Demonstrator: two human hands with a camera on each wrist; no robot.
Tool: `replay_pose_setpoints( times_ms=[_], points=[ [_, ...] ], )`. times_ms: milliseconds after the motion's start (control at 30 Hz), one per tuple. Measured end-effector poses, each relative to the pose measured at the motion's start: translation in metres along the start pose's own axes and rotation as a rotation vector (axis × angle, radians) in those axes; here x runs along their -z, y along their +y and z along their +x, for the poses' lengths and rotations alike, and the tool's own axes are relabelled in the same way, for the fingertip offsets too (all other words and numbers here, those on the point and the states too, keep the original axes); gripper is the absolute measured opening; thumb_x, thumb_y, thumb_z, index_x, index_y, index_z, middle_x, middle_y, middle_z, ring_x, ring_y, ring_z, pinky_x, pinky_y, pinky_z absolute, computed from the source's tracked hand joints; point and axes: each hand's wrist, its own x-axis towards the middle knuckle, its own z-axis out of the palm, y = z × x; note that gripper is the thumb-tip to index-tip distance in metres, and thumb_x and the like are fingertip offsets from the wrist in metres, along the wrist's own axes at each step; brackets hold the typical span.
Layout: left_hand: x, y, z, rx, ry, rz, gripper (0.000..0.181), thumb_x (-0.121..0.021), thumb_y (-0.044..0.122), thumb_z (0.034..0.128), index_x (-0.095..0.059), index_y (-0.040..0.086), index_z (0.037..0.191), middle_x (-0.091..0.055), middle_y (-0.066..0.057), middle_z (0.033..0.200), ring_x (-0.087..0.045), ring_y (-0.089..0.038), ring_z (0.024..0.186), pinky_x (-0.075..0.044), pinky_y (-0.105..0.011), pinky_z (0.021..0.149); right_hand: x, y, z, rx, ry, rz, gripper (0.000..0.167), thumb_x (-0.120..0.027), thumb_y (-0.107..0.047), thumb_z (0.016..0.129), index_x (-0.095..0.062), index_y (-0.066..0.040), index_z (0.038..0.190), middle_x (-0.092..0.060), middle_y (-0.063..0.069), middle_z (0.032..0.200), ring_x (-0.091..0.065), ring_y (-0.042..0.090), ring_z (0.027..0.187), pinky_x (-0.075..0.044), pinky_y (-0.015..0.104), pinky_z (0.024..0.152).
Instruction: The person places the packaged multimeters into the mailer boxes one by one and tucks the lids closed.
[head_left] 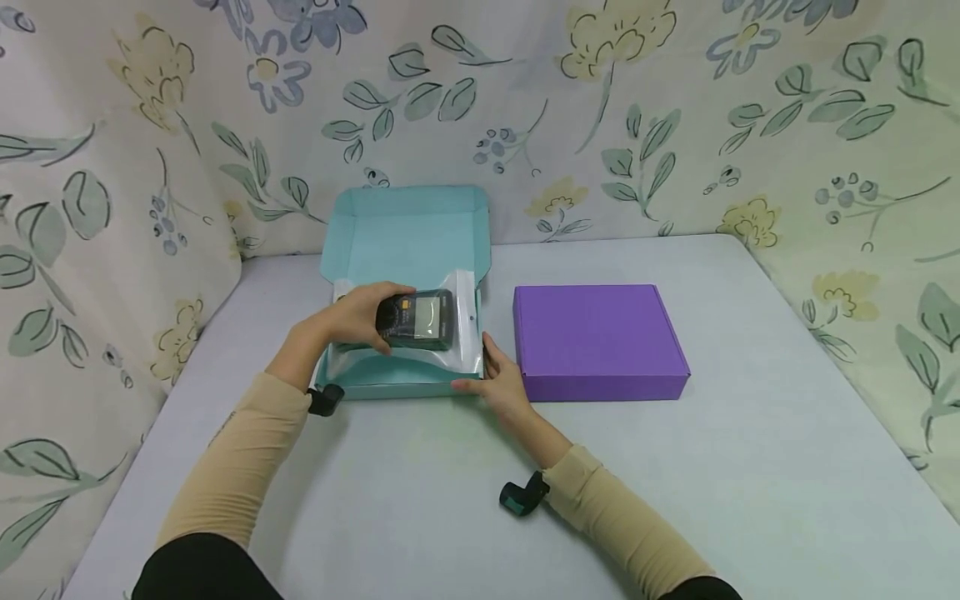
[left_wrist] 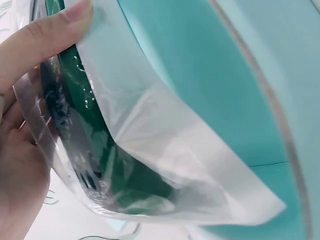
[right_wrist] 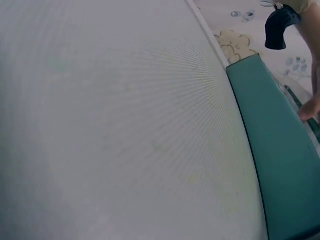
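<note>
A dark, boxy handheld device (head_left: 429,325) is held over the open teal box (head_left: 407,237), at the left of the white table (head_left: 675,483); whether the box's floor is touched by it cannot be told. Its black face is turned upward, with a pale grey screen set toward the right and small orange and white markings seen to the left of it. In the left wrist view, a deep green side is shown, with bright glints scattered over it. The device is enclosed in a plastic bag (head_left: 467,337), clear and shiny over the device and whitish and creased at the edges.

The device is gripped through the bag by the left hand (head_left: 358,315), with the thumb laid along the near side and the fingers bent over the far side. The near right corner of the teal box is touched by the right hand (head_left: 501,382), its thumb and fingers spread apart along the two walls. Just to the right, a closed purple box (head_left: 600,342) is set; behind the table, a floral cloth (head_left: 555,150) is hung.
</note>
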Motion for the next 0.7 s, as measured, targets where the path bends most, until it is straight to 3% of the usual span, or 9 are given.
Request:
replay_pose_setpoints(
  times_ms=[200, 700],
  points=[
    [-0.010, -0.009, -0.003, 0.048, -0.077, 0.004, 0.097, -0.090, 0.004, 0.0631, -0.039, 0.000, 0.146, -0.046, -0.023, 0.141, -0.045, -0.041, 0.123, -0.041, -0.057, 0.100, -0.002, -0.001, -0.001, -0.007, 0.018, -0.018, 0.099, -0.075, 0.014, 0.075, -0.021, -0.005, 0.154, -0.020, 0.015, 0.159, -0.021, 0.026, 0.145, -0.025, 0.033, 0.114],
    [-0.021, -0.015, 0.005, 0.096, -0.132, -0.012, 0.096, -0.090, 0.007, 0.0636, -0.040, 0.001, 0.145, -0.045, -0.023, 0.142, -0.041, -0.042, 0.129, -0.037, -0.059, 0.104, 0.000, 0.000, 0.000, 0.006, -0.002, 0.006, 0.097, -0.073, 0.016, 0.076, -0.020, -0.004, 0.154, -0.019, 0.015, 0.159, -0.020, 0.027, 0.145, -0.024, 0.034, 0.114]
  ],
)
